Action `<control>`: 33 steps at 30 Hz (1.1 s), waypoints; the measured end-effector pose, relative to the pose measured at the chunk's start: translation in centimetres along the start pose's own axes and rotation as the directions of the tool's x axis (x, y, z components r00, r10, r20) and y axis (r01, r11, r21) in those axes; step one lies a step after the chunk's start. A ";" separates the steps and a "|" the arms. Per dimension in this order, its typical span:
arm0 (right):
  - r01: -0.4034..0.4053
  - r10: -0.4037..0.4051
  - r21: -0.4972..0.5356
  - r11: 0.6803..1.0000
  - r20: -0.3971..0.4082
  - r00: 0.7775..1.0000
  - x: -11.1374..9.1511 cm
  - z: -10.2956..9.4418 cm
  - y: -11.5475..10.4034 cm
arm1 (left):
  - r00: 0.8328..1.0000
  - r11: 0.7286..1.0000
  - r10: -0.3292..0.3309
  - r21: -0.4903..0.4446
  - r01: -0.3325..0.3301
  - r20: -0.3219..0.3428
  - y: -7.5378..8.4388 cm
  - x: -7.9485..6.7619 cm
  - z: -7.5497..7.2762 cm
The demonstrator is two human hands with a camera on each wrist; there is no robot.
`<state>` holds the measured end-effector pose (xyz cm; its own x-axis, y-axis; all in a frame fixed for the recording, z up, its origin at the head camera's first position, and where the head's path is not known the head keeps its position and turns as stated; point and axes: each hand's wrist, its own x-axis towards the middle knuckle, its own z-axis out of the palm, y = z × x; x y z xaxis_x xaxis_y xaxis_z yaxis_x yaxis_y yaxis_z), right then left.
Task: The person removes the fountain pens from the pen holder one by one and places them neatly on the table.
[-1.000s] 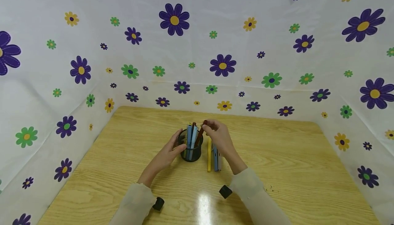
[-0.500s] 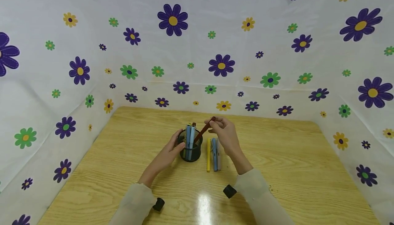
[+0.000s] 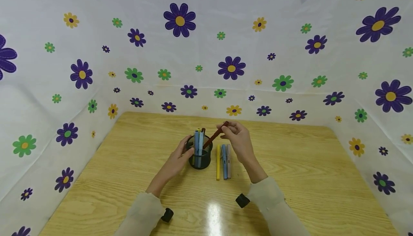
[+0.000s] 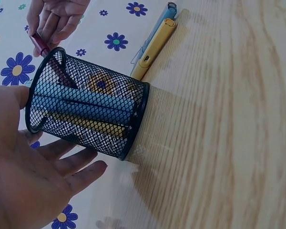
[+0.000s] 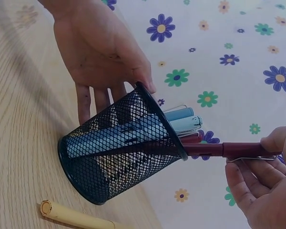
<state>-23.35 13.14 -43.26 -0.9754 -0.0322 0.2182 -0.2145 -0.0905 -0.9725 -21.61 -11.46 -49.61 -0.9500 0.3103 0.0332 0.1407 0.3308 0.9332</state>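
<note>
A black mesh pen holder point(image 3: 202, 163) stands on the table. My left hand point(image 3: 175, 160) holds it round its left side, thumb at the rim point(image 5: 174, 136) and fingers along the far wall. My right hand point(image 3: 240, 143) pinches a dark red pen point(image 3: 215, 135) near its clipped upper end. That pen leans over the right of the rim, its lower part inside the mesh. Blue point(image 3: 196, 142) and light blue pens point(image 3: 201, 142) stand in the holder, with another dark red pen point(image 5: 194, 138) beside them. Something yellow point(image 4: 95, 125) shows through the mesh.
Right of the holder, a yellow pen point(image 3: 218, 163), a blue pen point(image 3: 224, 164) and a pale greyish-pink pen point(image 3: 229, 161) lie side by side on the wooden table point(image 3: 306, 164). White flower-print cloth point(image 3: 206, 49) encloses the table at the back and both sides.
The right hand has moved right and slightly up, drawing the dark red pen farther out and tilting it more towards the right. The left hand stays on the holder.
</note>
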 end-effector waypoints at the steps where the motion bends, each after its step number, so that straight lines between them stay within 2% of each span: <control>1: 0.000 0.000 0.005 1.000 0.001 1.000 0.0 0.0 0.0 | 1.000 1.000 -0.001 0.008 0.001 -0.005 0.0 0.0 0.0; 9: 0.016 -0.016 0.011 1.000 -0.005 1.000 -0.1 -0.5 -0.2 | 1.000 0.999 0.001 0.033 0.000 -0.029 0.3 -0.1 0.2; 33: 0.034 -0.030 0.053 0.998 -0.088 0.996 -0.5 -3.0 -1.3 | 1.000 0.999 0.008 -0.037 -0.008 0.006 0.4 -0.1 0.2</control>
<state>-22.68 16.27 -42.32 -0.9693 0.0580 0.2390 -0.2450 -0.1440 -0.9588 -21.43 -11.16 -49.28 -0.9473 0.3181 0.0385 0.1376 0.2954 0.9454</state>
